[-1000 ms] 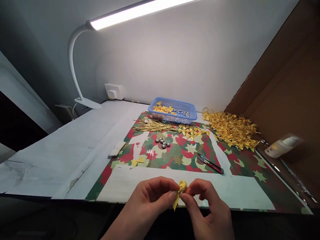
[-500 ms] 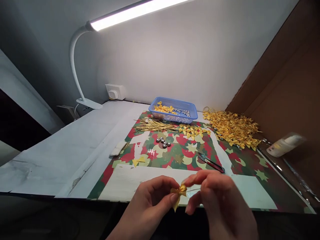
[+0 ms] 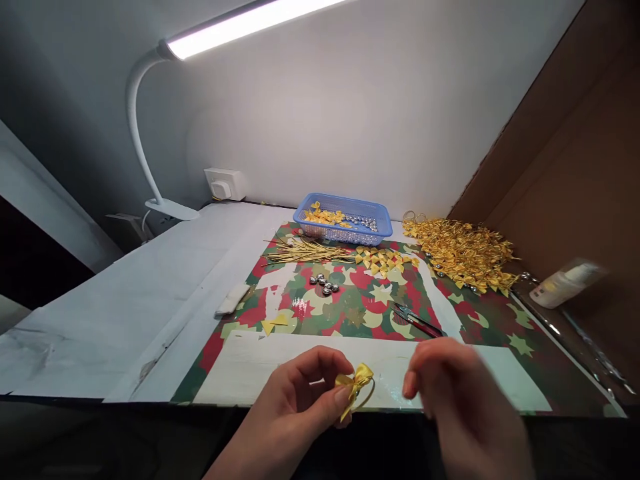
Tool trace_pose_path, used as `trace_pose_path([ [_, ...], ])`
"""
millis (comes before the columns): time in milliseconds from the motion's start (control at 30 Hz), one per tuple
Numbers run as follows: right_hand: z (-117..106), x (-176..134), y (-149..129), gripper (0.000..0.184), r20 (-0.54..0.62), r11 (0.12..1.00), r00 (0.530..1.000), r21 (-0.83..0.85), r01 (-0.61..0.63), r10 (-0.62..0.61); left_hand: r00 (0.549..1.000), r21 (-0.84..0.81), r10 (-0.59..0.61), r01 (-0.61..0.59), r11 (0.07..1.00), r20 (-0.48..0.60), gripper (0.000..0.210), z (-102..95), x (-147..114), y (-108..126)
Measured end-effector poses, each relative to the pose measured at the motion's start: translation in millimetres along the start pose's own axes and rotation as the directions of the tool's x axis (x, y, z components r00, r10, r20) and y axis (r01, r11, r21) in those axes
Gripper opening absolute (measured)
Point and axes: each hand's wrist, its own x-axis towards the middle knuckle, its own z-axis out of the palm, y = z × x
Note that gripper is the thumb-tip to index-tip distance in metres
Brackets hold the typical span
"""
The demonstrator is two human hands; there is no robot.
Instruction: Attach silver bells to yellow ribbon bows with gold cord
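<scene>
My left hand (image 3: 305, 393) pinches a gold ribbon bow (image 3: 362, 375) between thumb and fingertips, just over the near edge of the table. From the bow's knot a thin gold cord loop (image 3: 371, 395) curves down on the right side. My right hand (image 3: 455, 380) is held apart from the bow to its right, with loosely curled fingers, slightly blurred, and nothing visible in them. Beyond the hands, a pair of thread snips (image 3: 419, 321) lies on the patterned sheet (image 3: 350, 319). A loose yellow ribbon piece (image 3: 275, 324) lies left of them.
Several silver bells (image 3: 324, 285) sit mid-table, with gold cords (image 3: 305, 251) and small bows (image 3: 384, 261) behind. At the back stands a blue basket (image 3: 342, 235). Right are a heap of gold bows (image 3: 460, 253) and a tilted bottle (image 3: 565, 285). A lamp (image 3: 140, 133) arches on the left.
My right hand has let go of the cord at the bow and moved away to the right. The cord loop now shows beside the bow. My left hand keeps its pinch.
</scene>
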Motion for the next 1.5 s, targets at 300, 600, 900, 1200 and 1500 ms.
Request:
trace_pose_path([
  [300,21,-21,6,0.010,0.075,0.933,0.975,-0.283,0.222,-0.209,0.996,-0.157,-0.087,0.090,0.983,0.028,0.018,6.7,-5,3],
  [600,22,-10,11,0.015,0.139,0.849,0.902,-0.305,0.431,-0.408,0.989,-0.269,-0.148,0.150,0.951,0.027,0.021,7.4,-4,5],
  [900,1,5,19,0.017,0.302,0.964,0.922,-0.030,0.263,-0.242,0.941,-0.465,-0.306,0.336,0.819,0.142,0.012,0.7,-3,5],
  [1200,9,-4,12,0.004,0.209,0.988,0.966,0.009,0.154,-0.152,0.962,-0.414,-0.231,0.270,0.869,0.143,0.013,2.8,-1,5],
  [1500,-6,16,-11,0.028,0.196,0.815,0.973,0.540,-0.209,0.120,1.000,0.147,0.018,-0.018,0.989,0.000,0.020,5.2,2,3],
])
